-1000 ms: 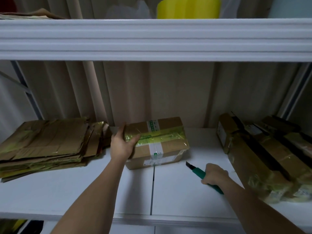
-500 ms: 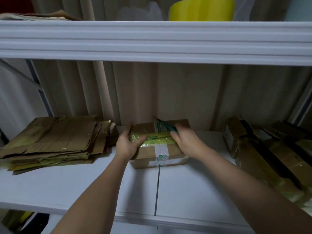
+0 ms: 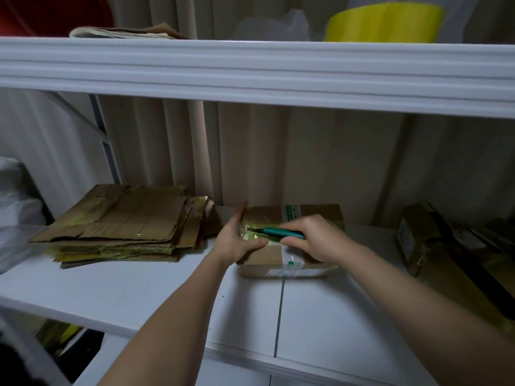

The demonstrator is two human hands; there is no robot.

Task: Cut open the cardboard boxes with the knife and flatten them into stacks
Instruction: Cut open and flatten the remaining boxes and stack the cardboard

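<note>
Far to the left, a pile of flat cardboard point(image 3: 117, 224) lies on the white shelf point(image 3: 167, 288). The pieces are brown, with shiny yellow tape on them. The pile sits near the back of the shelf.

Just to the right of the pile is the left hand point(image 3: 237, 240). It holds the left end of a small cardboard box point(image 3: 289, 246). The thumb lies on top of the box and the fingers reach up along its far left edge, so this grip is curled round the box.

The box sits flat on the shelf, in the middle, close to the back wall. It is brown, with yellow tape across the top and a white and green strip running over it.

The right hand point(image 3: 315, 240) is on top of the box. Its grip is curled tight round a green knife point(image 3: 278, 232). The knife lies low over the yellow tape, and its dark tip points left, toward the left hand.

Far to the right, more taped boxes point(image 3: 434, 246) lean on the same shelf, well apart from the small box.

Up on the higher shelf point(image 3: 250, 71) there is a big yellow roll point(image 3: 384, 22).
</note>
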